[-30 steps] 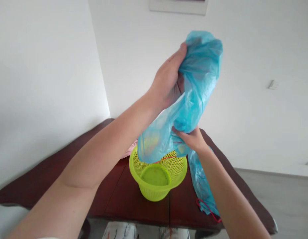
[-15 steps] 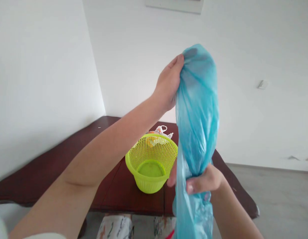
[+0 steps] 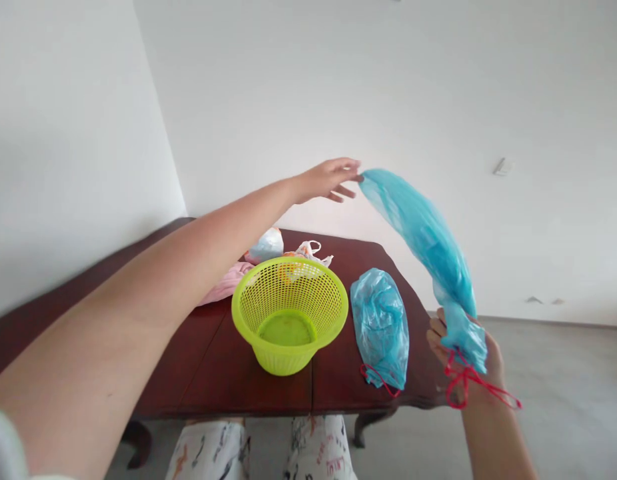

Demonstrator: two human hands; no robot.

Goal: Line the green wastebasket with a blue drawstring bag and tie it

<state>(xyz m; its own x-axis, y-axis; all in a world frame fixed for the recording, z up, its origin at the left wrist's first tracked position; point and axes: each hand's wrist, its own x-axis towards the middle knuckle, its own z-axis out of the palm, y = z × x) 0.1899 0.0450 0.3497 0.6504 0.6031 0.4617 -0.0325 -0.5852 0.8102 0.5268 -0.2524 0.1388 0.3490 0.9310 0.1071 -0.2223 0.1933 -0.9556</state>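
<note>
A long blue plastic bag [image 3: 423,230] arches up in front of the wall. My right hand [image 3: 493,350] is wrapped around its gathered lower end, where a red string [image 3: 463,377] dangles over the wrist. My left hand [image 3: 331,180] is stretched out at the bag's far tip, fingers apart, with a fingertip at or just touching the plastic. Below, on the dark red table [image 3: 268,390], sits a yellow-green plastic basket [image 3: 288,357] with nothing in it. To its right lies a second blue plastic bag [image 3: 381,327] with a red string at its near end.
Behind the basket are a white plastic bag with handles [image 3: 311,250] and a pale blue rounded bundle [image 3: 267,245]. A pink cloth [image 3: 231,281] lies left of them, partly behind my left arm. White walls [image 3: 268,87] rise behind the table.
The blue bag has swung right and now leans over, with my right hand moved right. My left hand has gone from gripping its top to spread fingers. The second blue bag has come into view.
</note>
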